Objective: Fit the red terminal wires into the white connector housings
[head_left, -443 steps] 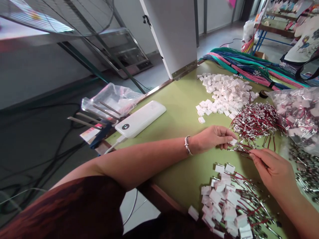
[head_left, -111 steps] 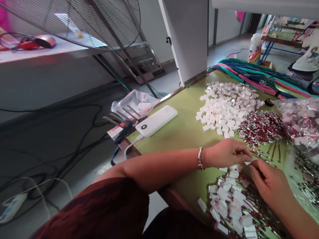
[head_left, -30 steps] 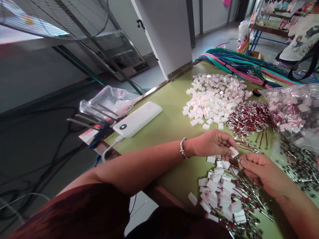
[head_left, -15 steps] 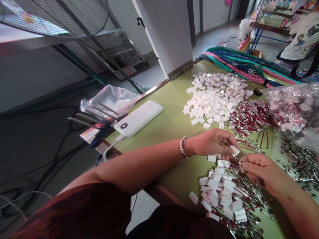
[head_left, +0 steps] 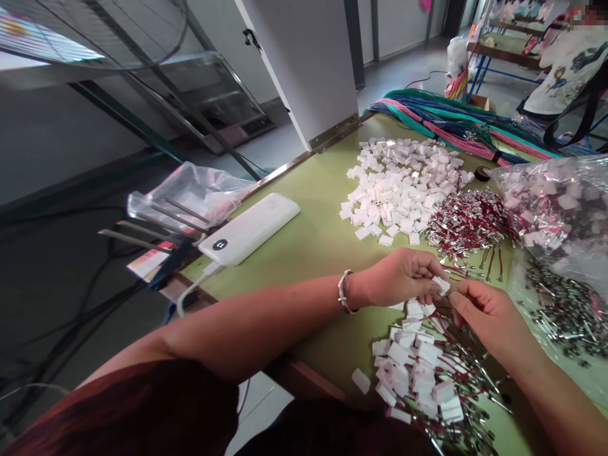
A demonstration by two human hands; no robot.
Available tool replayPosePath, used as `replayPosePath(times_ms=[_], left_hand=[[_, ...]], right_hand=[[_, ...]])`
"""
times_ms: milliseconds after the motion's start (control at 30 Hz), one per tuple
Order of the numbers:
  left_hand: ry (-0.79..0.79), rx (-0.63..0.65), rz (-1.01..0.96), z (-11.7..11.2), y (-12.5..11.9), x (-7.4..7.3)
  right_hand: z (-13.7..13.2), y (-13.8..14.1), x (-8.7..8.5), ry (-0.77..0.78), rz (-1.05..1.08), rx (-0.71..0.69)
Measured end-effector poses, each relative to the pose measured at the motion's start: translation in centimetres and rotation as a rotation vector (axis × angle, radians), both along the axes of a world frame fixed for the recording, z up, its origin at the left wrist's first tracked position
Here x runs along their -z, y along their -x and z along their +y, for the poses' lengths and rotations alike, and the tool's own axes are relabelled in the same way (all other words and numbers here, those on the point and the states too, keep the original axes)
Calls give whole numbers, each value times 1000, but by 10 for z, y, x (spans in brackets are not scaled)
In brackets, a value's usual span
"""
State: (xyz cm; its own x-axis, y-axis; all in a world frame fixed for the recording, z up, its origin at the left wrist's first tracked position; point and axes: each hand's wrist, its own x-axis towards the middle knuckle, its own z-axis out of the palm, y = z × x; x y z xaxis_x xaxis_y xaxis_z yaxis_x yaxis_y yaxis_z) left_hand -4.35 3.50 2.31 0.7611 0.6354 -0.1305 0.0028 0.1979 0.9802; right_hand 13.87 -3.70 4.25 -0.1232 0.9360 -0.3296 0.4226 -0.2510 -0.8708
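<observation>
My left hand pinches a small white plastic connector housing between thumb and fingers. Right beside it, my right hand is closed, its thumb and forefinger pressed together at the housing's lower right edge. A thin wire end seems to be in that pinch, mostly hidden by the fingertips. Below both hands lies a heap of white housings with red wires and metal terminals. Just above them is a pile of short red wires with shiny terminals.
Loose white housings cover the table's far middle. A clear bag of parts and dark metal pieces lie right. Bundled coloured cables run along the back. A white power bank sits left. A person is at back right.
My right hand has moved in against the housing, closing the small gap where the wire's metal end showed. My left hand still holds the housing. The whole view has shifted slightly.
</observation>
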Motion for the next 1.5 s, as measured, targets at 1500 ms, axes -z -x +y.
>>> replayPosePath(times_ms=[1500], left_hand=[[-1161,-132,1118,41,0,9]], right_hand=[[17,-29,30,-514,-872,-241]])
